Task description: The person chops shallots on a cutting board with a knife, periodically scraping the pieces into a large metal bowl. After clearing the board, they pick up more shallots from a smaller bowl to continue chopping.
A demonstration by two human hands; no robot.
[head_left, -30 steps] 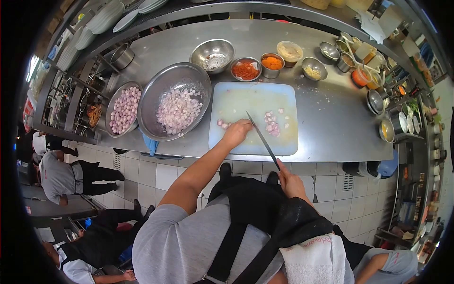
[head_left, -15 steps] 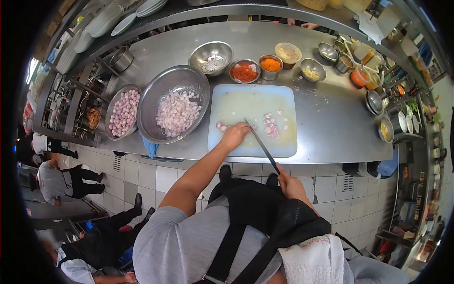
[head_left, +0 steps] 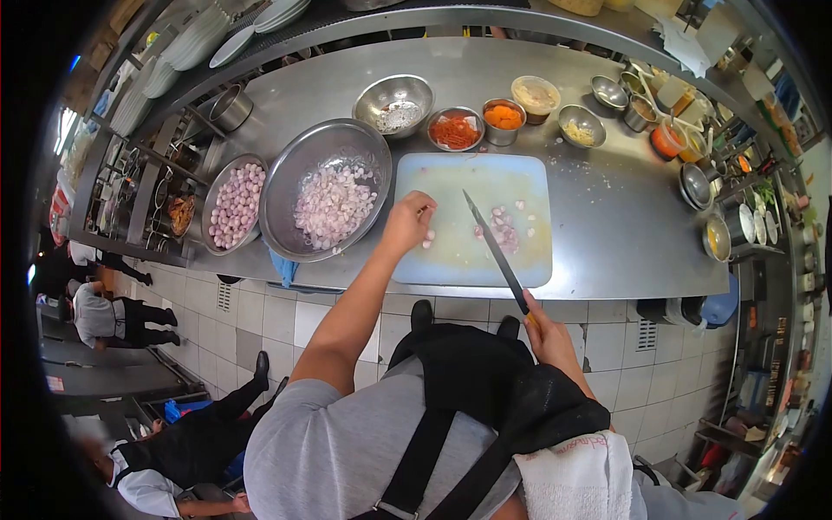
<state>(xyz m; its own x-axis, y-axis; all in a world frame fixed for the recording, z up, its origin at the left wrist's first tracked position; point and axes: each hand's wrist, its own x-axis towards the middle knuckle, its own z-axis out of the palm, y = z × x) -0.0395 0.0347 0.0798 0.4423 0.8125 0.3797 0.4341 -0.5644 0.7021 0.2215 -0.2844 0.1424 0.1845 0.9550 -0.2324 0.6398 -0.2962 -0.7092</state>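
My right hand [head_left: 549, 336] grips the handle of a long kitchen knife [head_left: 496, 247], its blade slanting over the white cutting board [head_left: 451, 178]. Chopped shallot [head_left: 505, 236] lies beside the blade. My left hand [head_left: 407, 227] is raised over the board's left side with its fingers curled together; whatever they pinch, if anything, is hidden. A couple of small shallot pieces [head_left: 428, 240] sit by that hand. Left of the board stands a large steel bowl [head_left: 279, 173] of sliced shallots [head_left: 334, 208], and beyond it a bowl of whole peeled shallots [head_left: 236, 208].
Behind the board are a steel bowl [head_left: 394, 91], a container of red shreds [head_left: 455, 132], an orange-filled container [head_left: 503, 117] and a tub [head_left: 536, 97]. More bowls line the right end. A blue cloth [head_left: 282, 269] hangs at the front edge. Other people [head_left: 113, 316] are at left.
My left hand has lifted away from the knife tip and moved left and up. The knife stays in my right hand, over the chopped shallot. The whole view has shifted slightly.
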